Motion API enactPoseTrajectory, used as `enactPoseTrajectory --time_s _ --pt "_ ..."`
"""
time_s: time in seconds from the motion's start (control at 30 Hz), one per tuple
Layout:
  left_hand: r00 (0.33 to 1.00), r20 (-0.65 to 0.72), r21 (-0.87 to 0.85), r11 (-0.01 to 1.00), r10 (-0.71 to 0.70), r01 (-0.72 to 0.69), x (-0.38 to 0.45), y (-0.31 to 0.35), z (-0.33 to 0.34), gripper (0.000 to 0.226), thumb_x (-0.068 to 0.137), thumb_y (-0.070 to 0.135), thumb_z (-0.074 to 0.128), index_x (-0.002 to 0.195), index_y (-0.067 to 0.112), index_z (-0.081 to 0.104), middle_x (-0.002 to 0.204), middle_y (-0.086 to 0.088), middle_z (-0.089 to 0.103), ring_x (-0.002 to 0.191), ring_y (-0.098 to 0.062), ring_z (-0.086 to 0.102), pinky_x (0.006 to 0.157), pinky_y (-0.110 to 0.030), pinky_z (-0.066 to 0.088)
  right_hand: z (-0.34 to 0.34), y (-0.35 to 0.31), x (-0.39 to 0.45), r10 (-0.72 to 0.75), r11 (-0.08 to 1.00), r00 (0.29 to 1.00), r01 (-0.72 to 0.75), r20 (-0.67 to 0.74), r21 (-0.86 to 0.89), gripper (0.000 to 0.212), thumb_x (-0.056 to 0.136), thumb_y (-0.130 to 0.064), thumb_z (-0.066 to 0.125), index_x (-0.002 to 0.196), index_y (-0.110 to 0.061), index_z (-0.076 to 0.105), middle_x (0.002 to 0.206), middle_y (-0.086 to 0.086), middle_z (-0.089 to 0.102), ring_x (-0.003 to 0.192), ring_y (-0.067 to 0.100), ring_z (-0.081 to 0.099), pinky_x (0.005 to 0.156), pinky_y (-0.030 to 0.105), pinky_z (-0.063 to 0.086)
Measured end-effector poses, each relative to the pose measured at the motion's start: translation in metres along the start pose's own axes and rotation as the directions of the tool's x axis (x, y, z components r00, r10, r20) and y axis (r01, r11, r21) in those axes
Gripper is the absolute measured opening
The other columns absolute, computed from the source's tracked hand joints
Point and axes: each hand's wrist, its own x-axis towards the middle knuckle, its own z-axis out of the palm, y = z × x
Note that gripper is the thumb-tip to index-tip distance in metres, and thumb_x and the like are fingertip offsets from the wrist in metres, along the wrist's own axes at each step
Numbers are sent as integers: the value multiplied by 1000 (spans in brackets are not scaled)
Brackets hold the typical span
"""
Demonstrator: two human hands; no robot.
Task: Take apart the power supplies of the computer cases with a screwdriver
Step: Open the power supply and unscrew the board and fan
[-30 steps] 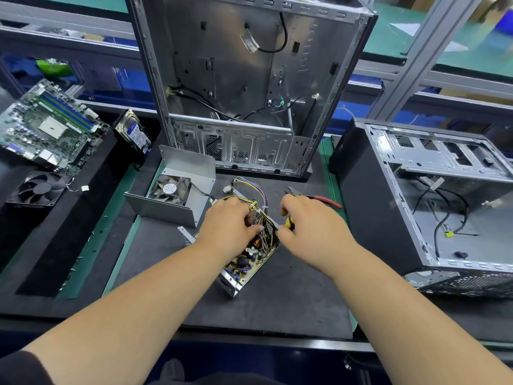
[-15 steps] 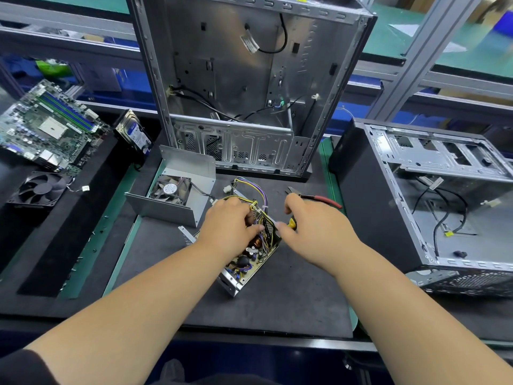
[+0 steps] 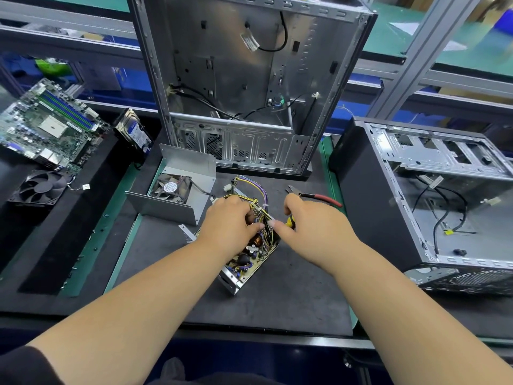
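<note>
The opened power supply (image 3: 245, 263) lies on the dark mat in front of me, its circuit board and coloured wires exposed. My left hand (image 3: 229, 222) grips its upper part among the wires. My right hand (image 3: 313, 226) holds a yellow-handled screwdriver (image 3: 289, 222) at the supply's right edge; most of the tool is hidden in the fist. The supply's removed metal cover with its fan (image 3: 173, 188) stands just to the left. An emptied computer case (image 3: 249, 87) stands upright behind.
Red-handled cutters (image 3: 319, 196) lie behind my right hand. A second open case (image 3: 433, 201) lies on its side at the right. At the left sit a motherboard (image 3: 47, 126), a hard drive (image 3: 133, 133) and a loose black fan (image 3: 39, 187).
My right hand has shifted slightly up and right at the supply's edge, index finger now extended toward the wires. My left hand keeps its grip.
</note>
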Motion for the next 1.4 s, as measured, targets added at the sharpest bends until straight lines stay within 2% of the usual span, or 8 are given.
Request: enactPoseTrajectory --time_s 0.27,0.47,0.6,0.7,0.9,1.03,1.17,1.4 --pt "1000 0 -6 1000 0 0 0 -1 0 30 84 54 69 77 29 55 89 8 46 103 -22 49 82 -34 39 -2 0 1 -47 978 998 38 38 206 15 89 -20 58 103 -18 55 103 1 57 99 24 52 83 40 47" --pt "1000 -3 -12 1000 -7 7 -1 -1 0 29 83 54 70 76 28 58 93 6 54 103 -22 49 86 -36 43 -1 1 1 12 999 1000 -12 16 44 33 99 -51 48 99 -18 51 91 0 63 88 26 58 71 39 50" --pt "1000 -8 -13 1000 -3 3 0 0 0 30 83 53 70 77 26 59 91 7 51 102 -22 49 84 -35 42 -3 0 2 -11 985 1000 7 23 174 16 95 -27 56 108 -17 54 99 2 62 94 27 57 78 40 49" --pt "1000 -9 -14 1000 2 -2 0 1 -1 30 83 53 69 77 26 57 91 6 51 102 -22 48 84 -35 41 -2 2 1 -58 987 998 62 -31 151 25 85 -18 59 109 -17 56 101 -1 54 96 25 53 81 38 44" --pt "1000 -9 -26 1000 1 -2 -1 -1 0 30 83 52 70 77 25 59 91 6 50 102 -22 48 84 -36 42 2 4 2 -11 999 998 8 -65 -44 34 98 -52 46 107 -19 49 92 0 65 90 27 60 67 37 45" --pt "1000 -2 -19 1000 -1 1 -1 0 -1 30 83 53 70 77 25 59 92 5 52 102 -23 48 85 -35 42 -2 3 3 -41 998 999 41 -15 51 20 98 -31 54 113 -18 50 100 1 64 91 27 60 70 38 48" --pt "1000 8 -7 1000 -3 3 -1 0 -2 31 83 53 69 76 27 56 93 4 53 102 -23 49 85 -36 43 -5 1 1 -106 966 993 93 45 240 33 84 -3 56 112 -19 53 102 -3 46 86 23 52 75 42 46" --pt "1000 12 -14 1000 -6 6 -2 1 -3 29 84 52 69 77 27 55 94 3 54 103 -23 48 84 -35 43 0 3 1 -95 986 994 88 50 140 26 99 -31 58 118 -17 50 114 0 50 96 25 55 80 42 47"
